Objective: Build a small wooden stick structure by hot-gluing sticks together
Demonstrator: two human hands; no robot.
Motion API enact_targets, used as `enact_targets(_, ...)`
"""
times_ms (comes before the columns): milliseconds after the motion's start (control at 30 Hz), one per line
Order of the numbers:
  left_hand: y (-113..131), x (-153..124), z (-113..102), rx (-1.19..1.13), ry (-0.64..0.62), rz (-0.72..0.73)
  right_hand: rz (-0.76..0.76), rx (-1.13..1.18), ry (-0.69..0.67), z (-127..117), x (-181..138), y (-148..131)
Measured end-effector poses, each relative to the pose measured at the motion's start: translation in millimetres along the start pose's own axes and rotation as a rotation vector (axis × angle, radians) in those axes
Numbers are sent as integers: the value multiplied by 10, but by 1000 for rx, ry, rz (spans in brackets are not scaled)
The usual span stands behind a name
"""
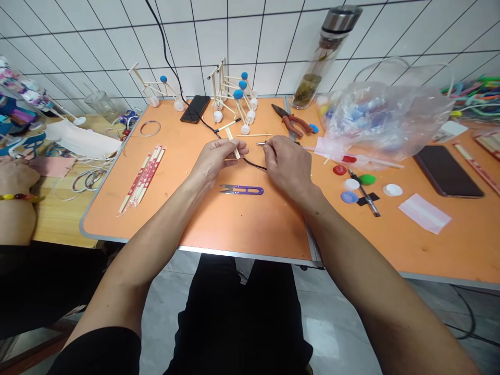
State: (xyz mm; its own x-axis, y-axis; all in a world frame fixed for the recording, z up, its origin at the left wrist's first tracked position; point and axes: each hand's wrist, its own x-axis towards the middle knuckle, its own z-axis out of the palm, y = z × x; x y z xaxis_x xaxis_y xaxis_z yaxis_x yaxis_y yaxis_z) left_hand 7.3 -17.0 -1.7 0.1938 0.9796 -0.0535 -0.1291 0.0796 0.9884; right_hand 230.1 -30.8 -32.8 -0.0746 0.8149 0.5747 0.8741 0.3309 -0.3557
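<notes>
White tiles cover the wall (250, 31) behind an orange desk (242, 224) with a silver edge. Above the middle of this desk, the left hand (216, 159) pinches a T-shaped piece of pale sticks (229, 134) between the thumb and the fingers; its crossbar has dark ends. The right hand (289, 164) is just beside it, with the fingers bent inward. Their tips are hidden, so I cannot tell what they pinch. A thin metal tip (260, 144) shows by these fingers, and a black cable (254, 165) runs between both hands.

Purple thread snips (248, 190) lie between the forearms, towards the front edge. Near the back edge stand stick models with blue caps (238, 94); a phone (195, 109) is left of them and pliers (294, 124) are on their right. Wrapped chopsticks (144, 174) lie near the desk's left edge. Beyond this edge, another person's hand (15, 177) rests at a wooden table (58, 213).
</notes>
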Motion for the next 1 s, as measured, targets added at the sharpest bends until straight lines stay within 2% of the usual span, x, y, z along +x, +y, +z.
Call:
enact_targets(100,4,-4,4,12,7,-11,13,91,-2,-3,5,-28)
enact_targets(200,13,-11,11,14,7,-18,34,280,-12,11,22,-51)
enact_targets(333,19,-19,17,8,7,-24,202,699,-65,45,40,-92)
enact_targets(433,18,-22,23,8,8,-24,290,874,-84,48,50,-130)
enact_targets(733,13,-16,45,14,1,-50,320,1010,-177,10,81,-126)
enact_targets(867,1,-20,44,13,-14,-45,292,938,-164,33,64,-151)
enact_targets(1000,-7,-27,40,34,-39,-37,299,965,-149,49,38,-224)
